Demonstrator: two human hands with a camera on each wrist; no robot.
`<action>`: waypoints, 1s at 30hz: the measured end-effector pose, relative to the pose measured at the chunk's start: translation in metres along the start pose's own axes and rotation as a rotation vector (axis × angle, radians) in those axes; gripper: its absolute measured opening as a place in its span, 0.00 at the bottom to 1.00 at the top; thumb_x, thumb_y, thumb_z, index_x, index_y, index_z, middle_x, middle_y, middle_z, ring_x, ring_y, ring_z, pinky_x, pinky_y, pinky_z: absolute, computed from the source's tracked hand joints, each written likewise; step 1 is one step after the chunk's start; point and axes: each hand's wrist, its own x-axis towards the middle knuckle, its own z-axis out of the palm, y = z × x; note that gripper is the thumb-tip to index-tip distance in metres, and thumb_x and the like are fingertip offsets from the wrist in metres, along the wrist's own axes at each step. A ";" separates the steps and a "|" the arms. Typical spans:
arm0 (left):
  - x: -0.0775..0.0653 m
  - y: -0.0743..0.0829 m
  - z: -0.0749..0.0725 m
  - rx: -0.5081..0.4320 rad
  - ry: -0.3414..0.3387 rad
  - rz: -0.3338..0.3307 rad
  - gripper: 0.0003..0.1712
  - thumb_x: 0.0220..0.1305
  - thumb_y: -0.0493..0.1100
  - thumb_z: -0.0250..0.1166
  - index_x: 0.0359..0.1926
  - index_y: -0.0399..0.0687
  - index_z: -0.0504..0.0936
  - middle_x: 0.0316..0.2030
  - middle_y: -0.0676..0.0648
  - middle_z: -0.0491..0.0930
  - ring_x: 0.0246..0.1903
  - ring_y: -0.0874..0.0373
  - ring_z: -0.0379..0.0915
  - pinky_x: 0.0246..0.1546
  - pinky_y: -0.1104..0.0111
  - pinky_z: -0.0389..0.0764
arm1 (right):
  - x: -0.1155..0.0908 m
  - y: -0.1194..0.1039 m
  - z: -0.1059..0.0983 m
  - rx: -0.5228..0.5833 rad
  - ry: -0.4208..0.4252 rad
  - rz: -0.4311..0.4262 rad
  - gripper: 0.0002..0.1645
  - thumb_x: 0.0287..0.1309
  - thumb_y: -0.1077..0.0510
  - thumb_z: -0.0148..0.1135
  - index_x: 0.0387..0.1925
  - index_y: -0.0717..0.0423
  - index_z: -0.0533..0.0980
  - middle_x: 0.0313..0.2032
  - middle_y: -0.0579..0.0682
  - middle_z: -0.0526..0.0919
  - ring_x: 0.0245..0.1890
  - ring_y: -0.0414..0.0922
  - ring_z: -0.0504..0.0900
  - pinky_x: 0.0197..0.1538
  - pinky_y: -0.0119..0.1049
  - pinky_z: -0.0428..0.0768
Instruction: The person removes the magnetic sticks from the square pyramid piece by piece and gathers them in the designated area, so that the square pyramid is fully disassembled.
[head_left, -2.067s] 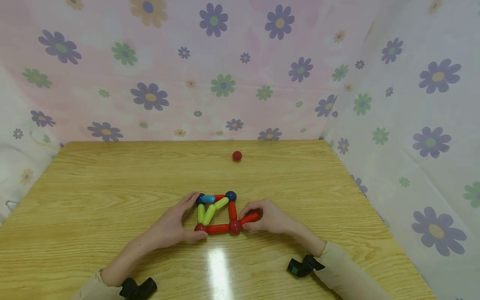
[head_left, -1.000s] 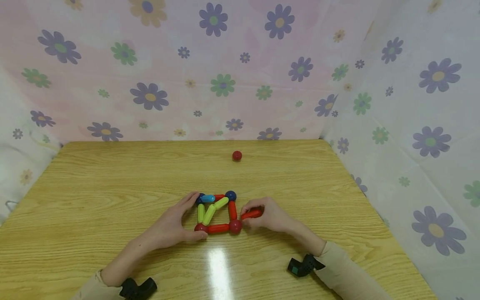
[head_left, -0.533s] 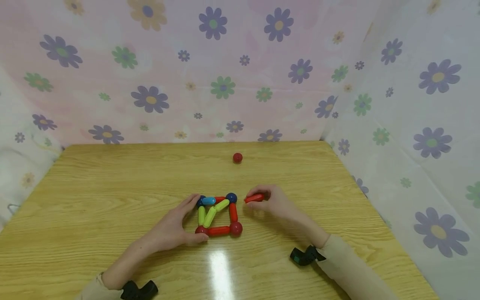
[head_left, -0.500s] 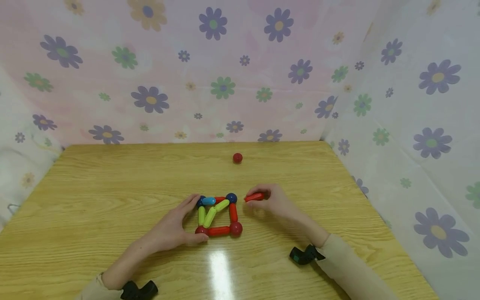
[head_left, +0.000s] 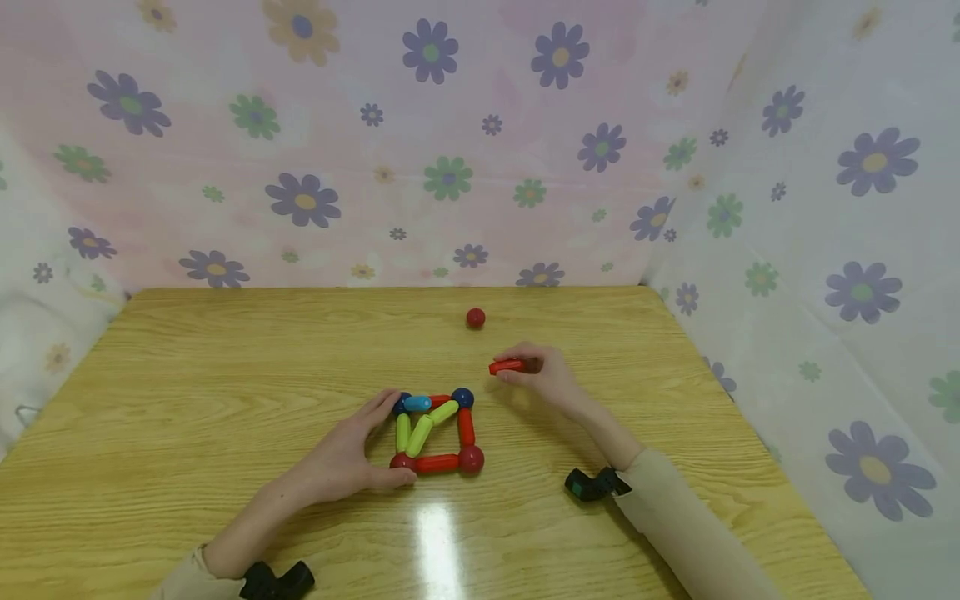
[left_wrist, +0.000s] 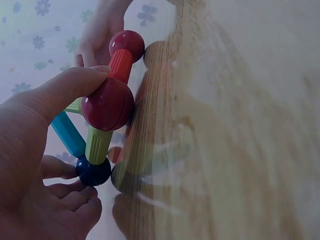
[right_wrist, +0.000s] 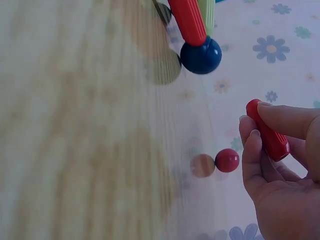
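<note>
A magnetic ball-and-stick frame sits on the table, with red balls at its front corners and dark blue balls at its back corners. Red sticks form three sides and a yellow-green one the left side. Two yellow-green sticks and a light blue stick attach to it as well. My left hand grips its left side, thumb at the front red ball, fingers at the back blue ball. Beyond the frame's back right corner, my right hand pinches a loose red magnetic stick between thumb and fingers.
A single red ball lies near the back of the wooden table. Flowered cloth hangs behind the table and along its sides. Black devices are worn at both wrists.
My right hand has drawn the red stick away from the front right red ball and carried it toward the table's back. My left hand keeps its grip on the frame.
</note>
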 end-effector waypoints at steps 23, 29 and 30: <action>0.000 -0.001 0.000 -0.007 0.002 -0.009 0.67 0.47 0.67 0.76 0.79 0.48 0.51 0.79 0.44 0.46 0.75 0.36 0.46 0.68 0.37 0.60 | 0.048 0.019 -0.015 0.070 0.183 0.150 0.25 0.62 0.51 0.70 0.57 0.58 0.81 0.51 0.55 0.85 0.47 0.47 0.82 0.47 0.38 0.80; 0.000 0.001 0.000 -0.009 -0.003 -0.005 0.67 0.48 0.67 0.76 0.79 0.48 0.51 0.79 0.44 0.47 0.76 0.37 0.47 0.68 0.37 0.60 | 0.051 0.021 -0.016 0.059 0.167 0.122 0.22 0.67 0.56 0.64 0.59 0.59 0.79 0.54 0.58 0.83 0.52 0.52 0.82 0.50 0.37 0.82; 0.000 0.001 0.000 -0.011 -0.005 -0.004 0.67 0.48 0.67 0.76 0.79 0.48 0.51 0.79 0.44 0.47 0.76 0.37 0.46 0.68 0.37 0.59 | 0.051 0.022 -0.016 0.060 0.168 0.118 0.22 0.67 0.57 0.63 0.60 0.60 0.79 0.55 0.59 0.82 0.52 0.53 0.82 0.49 0.36 0.82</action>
